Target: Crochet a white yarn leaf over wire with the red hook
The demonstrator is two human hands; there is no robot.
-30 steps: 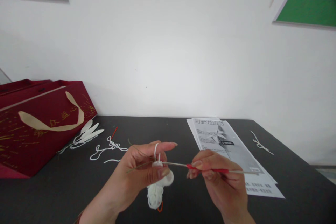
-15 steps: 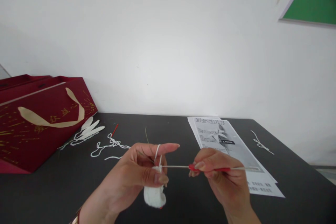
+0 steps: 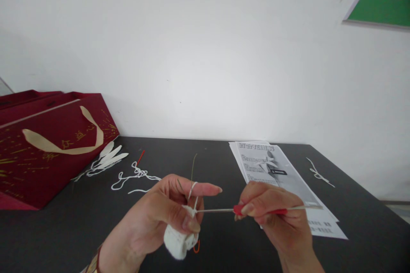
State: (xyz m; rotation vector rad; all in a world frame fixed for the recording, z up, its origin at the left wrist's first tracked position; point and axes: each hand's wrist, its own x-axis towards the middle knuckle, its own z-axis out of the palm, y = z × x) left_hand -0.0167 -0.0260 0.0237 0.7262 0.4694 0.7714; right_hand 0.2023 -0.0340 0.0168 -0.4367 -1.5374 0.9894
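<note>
My left hand (image 3: 176, 207) pinches a small white crochet piece (image 3: 179, 241) between thumb and fingers. White yarn (image 3: 191, 194) loops over its outstretched index finger and runs down to the top of the piece. A thin greenish strand (image 3: 193, 166) sticks up behind that finger. An orange stitch marker (image 3: 196, 246) hangs at the lower right of the piece. My right hand (image 3: 272, 209) grips a crochet hook (image 3: 218, 210) by its red handle. The hook lies nearly level, its tip at the yarn and the upper edge of the piece; the exact tip is hidden.
On the black table (image 3: 221, 247) a dark red gift bag (image 3: 64, 170) stands left. Beside it lie white crocheted petals (image 3: 110, 158), then tangled white yarn (image 3: 139, 173) with a red needle (image 3: 141, 157). Printed sheets (image 3: 256, 166) lie right, partly under my right hand. Farther right is a yarn scrap (image 3: 318, 175).
The crochet piece has tilted down to the left, bringing the orange stitch marker into view. My right hand and the hook have shifted slightly right and down. The greenish strand has swung right.
</note>
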